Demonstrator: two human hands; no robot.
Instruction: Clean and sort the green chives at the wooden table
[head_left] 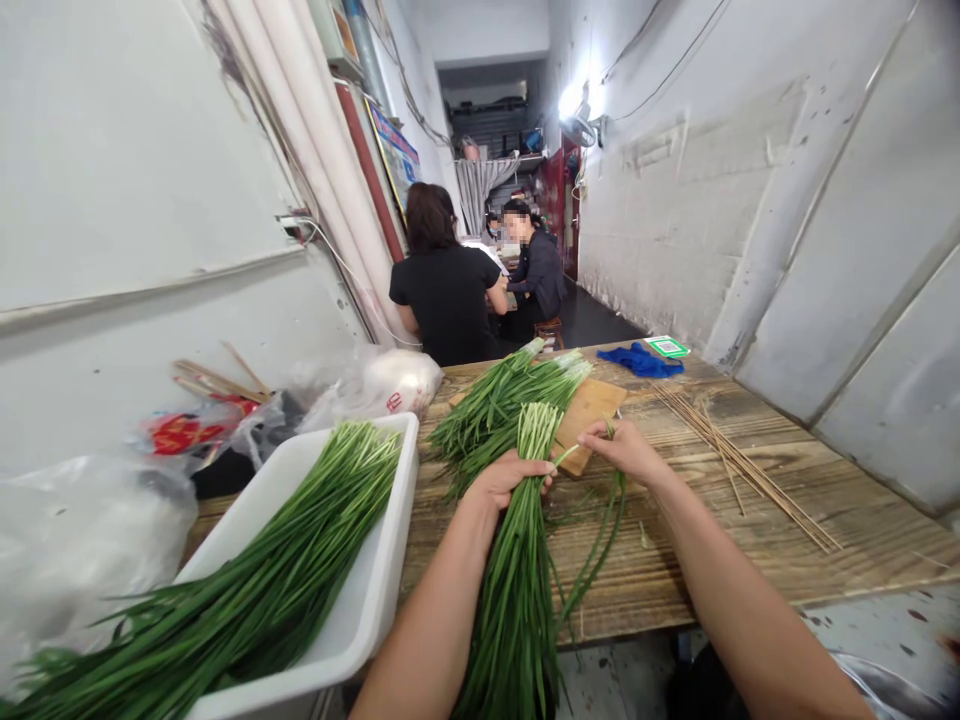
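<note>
My left hand [510, 478] is closed round a bunch of garlic chives [525, 560], pale stem ends up and long green leaves hanging over the table's near edge. To its right, my right hand [619, 450] pinches a thin chive strand [568, 453] that runs across to the bunch by my left thumb. Loose green leaves [604, 545] dangle below the right hand. Behind the bunch, more chives [491, 405] lie in bundles, partly on a wooden board [592, 408]. At the left, a white plastic tub [397, 530] holds a large heap of loose chives [277, 570].
Thin wooden sticks [750, 470] lie on the wooden table [840, 500] at right. Beyond are a blue cloth [641, 360] and a green-edged code card [667, 346]. Plastic bags [97, 540] crowd the left. Two people [446, 285] sit farther back, with another partly hidden.
</note>
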